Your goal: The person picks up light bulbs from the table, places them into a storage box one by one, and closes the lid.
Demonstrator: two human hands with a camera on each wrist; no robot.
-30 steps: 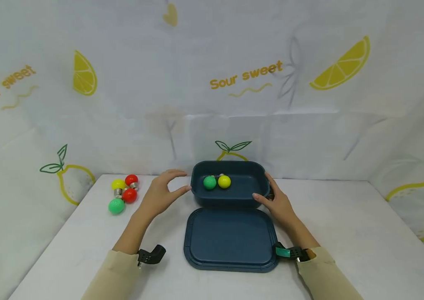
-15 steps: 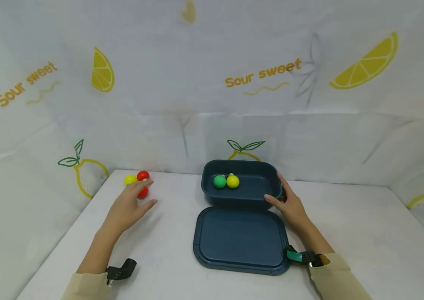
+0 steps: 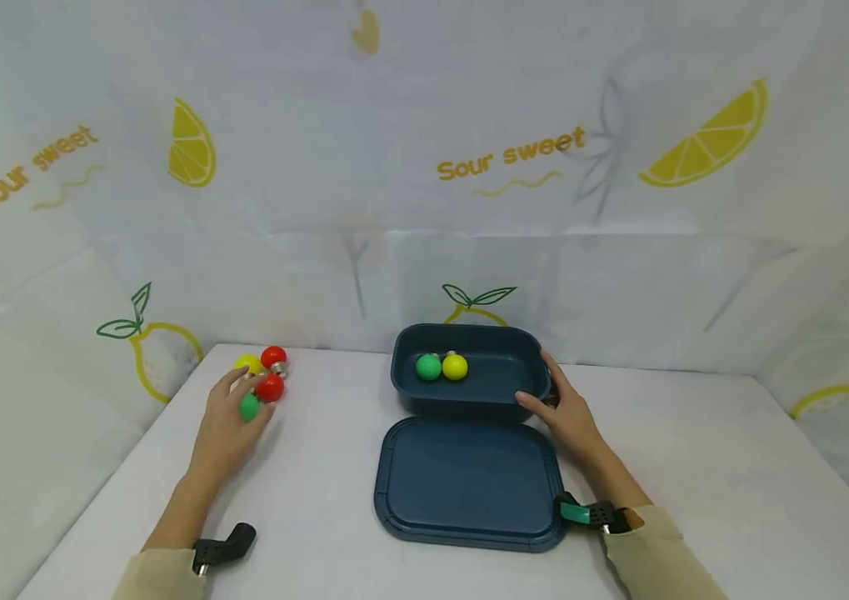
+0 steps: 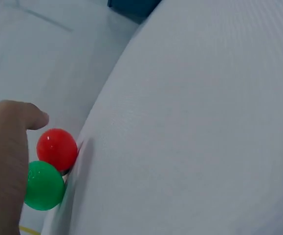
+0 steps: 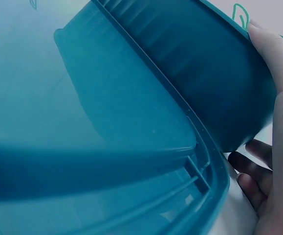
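Note:
In the head view my left hand (image 3: 225, 429) is over a group of small round light bulbs at the table's left, fingers and thumb spread around a green bulb (image 3: 248, 407). The left wrist view has the thumb apart from that bulb (image 4: 44, 186) and a red bulb (image 4: 57, 149). Beside them lie another red bulb (image 3: 273, 357) and a yellow bulb (image 3: 247, 364). My right hand (image 3: 568, 421) holds the right end of a dark blue box (image 3: 499, 410), thumb at its rim. Inside it lie a green bulb (image 3: 428, 367) and a yellow bulb (image 3: 455, 367).
A dark blue lid (image 3: 469, 483) lies flat on the white table (image 3: 319, 500), just in front of the box. Behind the table hangs a white cloth (image 3: 304, 283) printed with lemons. Both wrists wear black straps.
My left hand has moved left from beside the box to the loose bulbs, then lowered around the green one. The right hand stays at the box. The head view has shifted slightly.

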